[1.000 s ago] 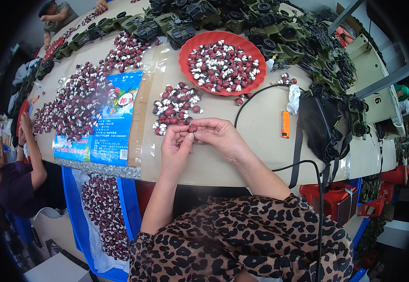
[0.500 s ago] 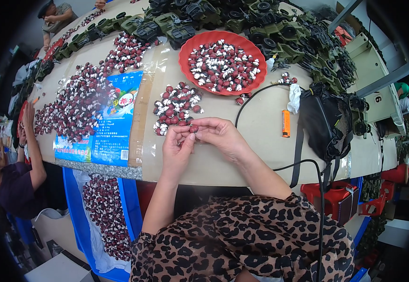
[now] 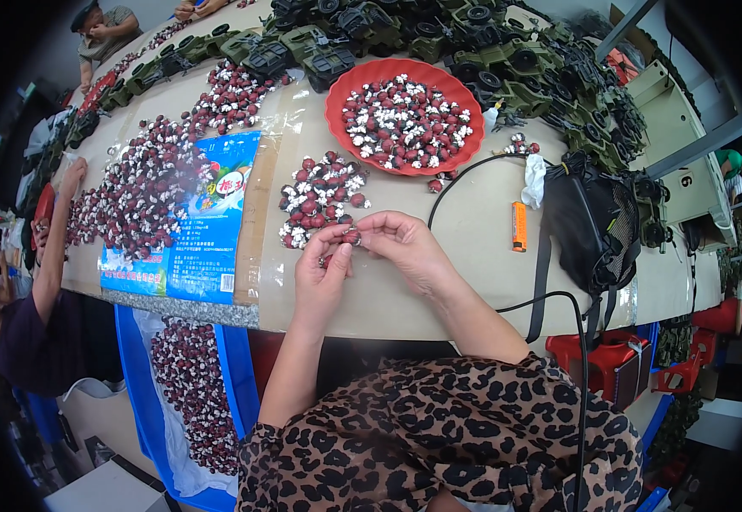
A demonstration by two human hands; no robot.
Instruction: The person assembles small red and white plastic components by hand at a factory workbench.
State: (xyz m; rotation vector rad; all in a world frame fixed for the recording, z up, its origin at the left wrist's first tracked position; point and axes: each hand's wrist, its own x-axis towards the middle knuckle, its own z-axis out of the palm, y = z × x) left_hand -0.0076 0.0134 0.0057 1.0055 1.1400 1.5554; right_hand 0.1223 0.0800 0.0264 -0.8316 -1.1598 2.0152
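My left hand (image 3: 318,277) and my right hand (image 3: 405,247) meet above the near part of the table. Between their fingertips is a small round dark-red piece (image 3: 351,235), which both pinch. More red shows within the curled fingers of my left hand, partly hidden. Just beyond lies a small pile of dark-red and white pieces (image 3: 320,194). Behind that pile stands a red scalloped dish (image 3: 333,111) full of similar pieces.
A larger heap of these pieces (image 3: 145,183) spreads left over a blue printed sheet (image 3: 209,273). Olive-green toy vehicles (image 3: 550,85) crowd the far side. At right are an orange lighter (image 3: 518,226), a black bag (image 3: 588,222) and a cable. Another person's arm (image 3: 54,247) reaches in from the left.
My hands stay nearly in place, and the piece between my fingertips has turned slightly. The person at left has moved a hand up and towards the large heap.
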